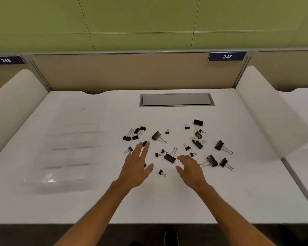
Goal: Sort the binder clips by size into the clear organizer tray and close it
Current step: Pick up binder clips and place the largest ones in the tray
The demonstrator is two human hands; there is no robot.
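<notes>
left hand (135, 167) flat, palm down, fingers (144, 148) spread wide over the clips, holding nothing. its fingertips overlap one small clip (144, 143); can't tell if they actually touch it. another small clip peeks out by the thumb side, mostly hidden.

right hand (190, 167) palm down, fingers loosely curled and parted, empty. fingertips sit just beside a big clip (169, 158), not gripping it.

binder clips (176, 144) all black with silver wire handles, scattered loose on the white desk (167, 201) ahead of both hands. roughly 25 in view, exact count unsure since some overlap in clumps. about 7 are clearly large; the rest medium or small, sizes hard to split further at this blur.

one clear tray (69, 151) lies to the left of the clips, well apart from them, lid open toward the far side. compartments look empty. dividers faint, so compartment count is unclear.

one metal cover plate (176, 99) set in the desk at the far edge. two blue number signs: 246 (6, 60) and 247 (227, 56).
</notes>
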